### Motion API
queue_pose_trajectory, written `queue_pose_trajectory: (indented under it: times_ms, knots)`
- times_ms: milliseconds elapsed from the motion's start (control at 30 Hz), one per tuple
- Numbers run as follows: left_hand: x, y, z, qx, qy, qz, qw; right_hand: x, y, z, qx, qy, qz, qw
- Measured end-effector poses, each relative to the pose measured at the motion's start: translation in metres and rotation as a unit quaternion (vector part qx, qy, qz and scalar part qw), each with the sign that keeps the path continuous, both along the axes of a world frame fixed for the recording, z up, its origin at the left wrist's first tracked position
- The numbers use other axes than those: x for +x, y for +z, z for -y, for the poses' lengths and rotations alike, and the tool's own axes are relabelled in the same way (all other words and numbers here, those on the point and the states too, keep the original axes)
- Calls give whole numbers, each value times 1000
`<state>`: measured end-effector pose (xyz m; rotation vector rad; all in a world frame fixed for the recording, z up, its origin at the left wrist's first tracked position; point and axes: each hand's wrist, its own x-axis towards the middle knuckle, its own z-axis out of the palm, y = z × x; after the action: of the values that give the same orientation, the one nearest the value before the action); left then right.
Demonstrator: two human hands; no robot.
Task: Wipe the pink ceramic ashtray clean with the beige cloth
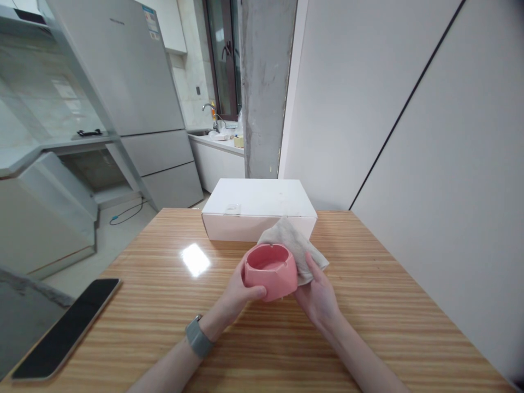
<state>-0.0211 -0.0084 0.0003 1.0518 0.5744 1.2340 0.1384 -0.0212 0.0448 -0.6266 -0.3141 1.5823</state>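
A pink faceted ashtray (272, 281), with notches in its rim, is held above the table, its opening tilted toward me. My left hand (241, 289) grips it from the left, thumb across the front and the other fingers hidden behind. A pale grey cloth (286, 236) spreads behind and to the right of the ashtray. My right hand (319, 295) is closed on the cloth, thumb on top, close to the ashtray's right side. How far the cloth touches the ashtray's back cannot be seen.
On the wood-grain table (164, 305), a white box (257, 199) stands at the far edge behind my hands. A dark flat slab (67, 327) lies at the left edge. A white wall (429, 191) borders the right side. Beyond are a fridge (123, 71) and a sink counter (219, 155).
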Motion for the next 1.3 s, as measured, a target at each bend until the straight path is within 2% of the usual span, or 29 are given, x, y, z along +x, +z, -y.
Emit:
queue_pose_trajectory:
  times_ms: [167, 500, 667, 800, 933, 1000, 1167, 1300]
  knots:
    - [3, -3, -3, -18, 31, -3, 999, -1, -5, 1, 20, 1, 19, 1000]
    - [6, 4, -4, -21, 112, -85, 990, -4, -15, -1, 20, -7, 2, 1000]
    - [7, 6, -4, -22, 133, -108, 985, -7, -20, -1, 15, 2, -12, 1000]
    - [7, 2, -6, -21, 115, -96, 988, -7, -18, -1, 14, -5, -7, 1000]
    - [5, -1, -7, -41, 17, 11, 999, -2, -12, -2, 13, -50, 7, 999]
    - [2, -1, -5, -47, -19, 26, 998, 3, -9, -4, 8, -57, 9, 998]
    - [-2, 8, -1, -11, -7, -32, 999, 9, -4, -7, 7, -37, 10, 999]
    - [-2, 12, -1, 5, 21, -28, 999, 4, -1, -4, 9, -8, 6, 1000]
